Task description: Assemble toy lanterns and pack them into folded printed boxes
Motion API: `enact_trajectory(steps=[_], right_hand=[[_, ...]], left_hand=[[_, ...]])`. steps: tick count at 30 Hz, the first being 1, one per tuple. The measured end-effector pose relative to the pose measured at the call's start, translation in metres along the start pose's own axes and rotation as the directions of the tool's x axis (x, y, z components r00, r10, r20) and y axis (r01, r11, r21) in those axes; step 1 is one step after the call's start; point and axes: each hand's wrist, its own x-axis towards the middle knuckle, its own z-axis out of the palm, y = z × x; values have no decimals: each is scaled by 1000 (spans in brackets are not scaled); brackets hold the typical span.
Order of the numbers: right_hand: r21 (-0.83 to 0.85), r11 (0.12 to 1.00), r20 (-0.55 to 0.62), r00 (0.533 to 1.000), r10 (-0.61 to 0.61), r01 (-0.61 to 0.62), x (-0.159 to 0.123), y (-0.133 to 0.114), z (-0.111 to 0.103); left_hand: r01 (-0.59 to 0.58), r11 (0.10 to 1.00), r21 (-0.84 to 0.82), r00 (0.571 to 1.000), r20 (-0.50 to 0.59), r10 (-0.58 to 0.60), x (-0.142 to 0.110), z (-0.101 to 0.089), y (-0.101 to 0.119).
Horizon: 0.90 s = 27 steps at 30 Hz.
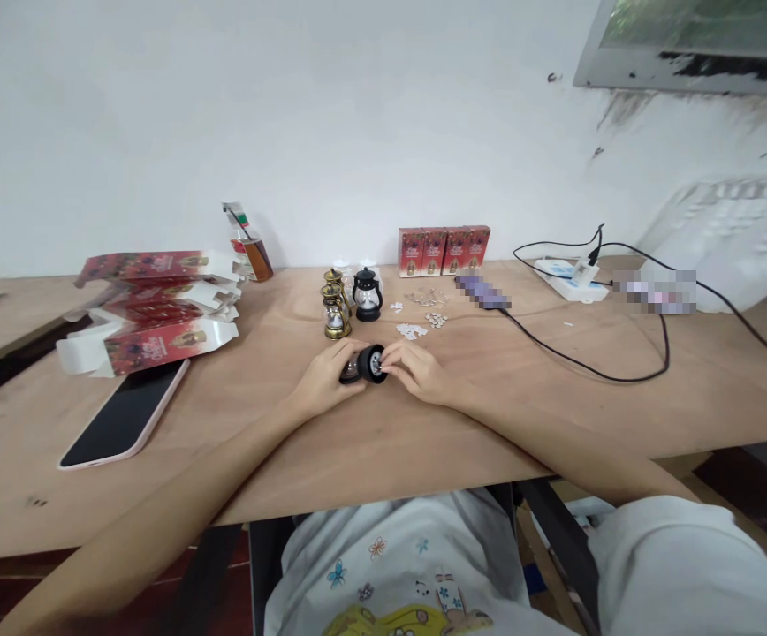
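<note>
A small black lantern (373, 364) lies on its side just above the table, its base turned to the right. My left hand (326, 378) is closed around its body. At the base, the fingertips of my right hand (418, 371) are pinched together; whatever they hold, if anything, is too small to make out. Behind my hands stand another black lantern (368, 299), gold lanterns (336, 316) and white ones (342, 265). Small silver discs (436, 320), white slips (411, 331) and little clear pieces (427, 298) lie in loose groups beyond my right hand.
Flattened red boxes (158, 309) are piled at left, over a phone (125, 415). A drink bottle (251, 254) and upright red boxes (443, 251) stand near the wall. At right are a blurred purple device (482, 291), its black cable (582, 376) and a power strip (567, 279).
</note>
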Motion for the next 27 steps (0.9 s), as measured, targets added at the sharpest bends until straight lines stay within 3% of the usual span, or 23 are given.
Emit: enact_trajectory(steps=[3,4,6,8,10,12,14,21,24,27], right_hand=[[91,986,-118,982,147,-137,-1,-3,4],[153,965,-168,956,239,-214,0,-3,6],[328,863,-213,860,464,-384,0,-3,12],[513,669,-133,720,681,-538,2,-2,16],[627,409,48,557,829,-664,5,-1,18],[672,124,262,391,882,-730,9,-2,17],[665,-93,427,275,862,-741,12,-6,14],[592,-377,639,129,758,-713,21,-29,4],[571,-425,656,79,750,-702,26,-38,2],[572,-436,661,75,747,-694,28,-41,2]], left_hand=[[24,1000,-2,999,-35,-24,0,0,-1],[30,1000,1,998,-47,-30,0,1,-1],[45,999,10,997,-69,-44,0,1,-1],[67,998,20,994,-88,-65,0,0,-1],[88,996,29,990,-113,-84,0,-1,-1],[94,995,43,987,-137,-88,0,-2,-1],[78,994,71,986,-155,-66,0,-3,-3],[-48,971,232,971,-217,100,1,-2,-6],[-109,922,372,963,-192,191,1,-2,-6],[-204,826,525,938,-138,319,2,-3,-4]])
